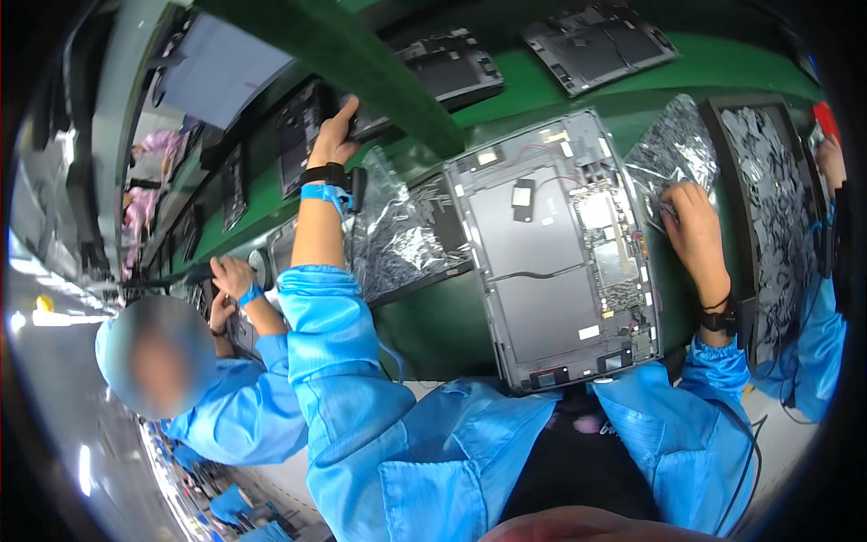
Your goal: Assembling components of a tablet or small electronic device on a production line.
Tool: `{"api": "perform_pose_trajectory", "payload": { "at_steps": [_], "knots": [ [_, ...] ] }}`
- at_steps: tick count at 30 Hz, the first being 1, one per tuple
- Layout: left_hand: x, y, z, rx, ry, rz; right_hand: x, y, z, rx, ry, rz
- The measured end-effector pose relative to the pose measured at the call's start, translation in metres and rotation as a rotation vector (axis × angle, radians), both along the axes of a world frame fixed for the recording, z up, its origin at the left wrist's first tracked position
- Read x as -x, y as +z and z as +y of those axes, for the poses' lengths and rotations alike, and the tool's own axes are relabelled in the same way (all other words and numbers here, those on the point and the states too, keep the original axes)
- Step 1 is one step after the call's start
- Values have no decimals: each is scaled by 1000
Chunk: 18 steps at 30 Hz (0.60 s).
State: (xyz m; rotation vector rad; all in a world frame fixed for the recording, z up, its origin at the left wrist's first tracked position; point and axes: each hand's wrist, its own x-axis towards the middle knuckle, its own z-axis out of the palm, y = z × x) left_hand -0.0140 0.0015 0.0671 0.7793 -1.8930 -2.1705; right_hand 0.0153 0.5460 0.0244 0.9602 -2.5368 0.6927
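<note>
In front of me lies a large grey tablet-like housing [542, 298], opened, with a circuit board along its right side and a black cable across it. A small black block [522, 199] rests on its upper part. My left hand [334, 140] reaches far forward, closed at the edge of a dark device housing [368, 122], partly hidden behind a green beam. My right hand [695, 224] is to the right of the grey housing, at a clear plastic bag [673, 149] of small dark parts. Its fingers are curled together; what they hold is hidden.
Several opened housings [601, 45] lie along the green bench [506, 113]. A green beam [361, 68] crosses above. Another plastic bag [393, 226] lies left, a black tray [754, 181] of grey pieces right. Co-workers' hands [237, 278] are at both sides.
</note>
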Motion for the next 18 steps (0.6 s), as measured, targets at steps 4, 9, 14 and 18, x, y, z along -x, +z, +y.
{"api": "perform_pose_trajectory", "payload": {
  "at_steps": [4, 9, 14, 18],
  "knots": [
    [-66, -18, -11, -47, 261, 134, -15, -9, 16, -48, 56, -49],
    [-134, 11, -40, 33, 282, 187, -17, -3, 17, -70, -30, 37],
    [-236, 63, -61, -44, 541, 213, -20, 4, 9, -86, -71, 87],
    [-318, 81, -71, -220, 433, 215, -18, -5, 15, -123, -51, 47]
  ]
}}
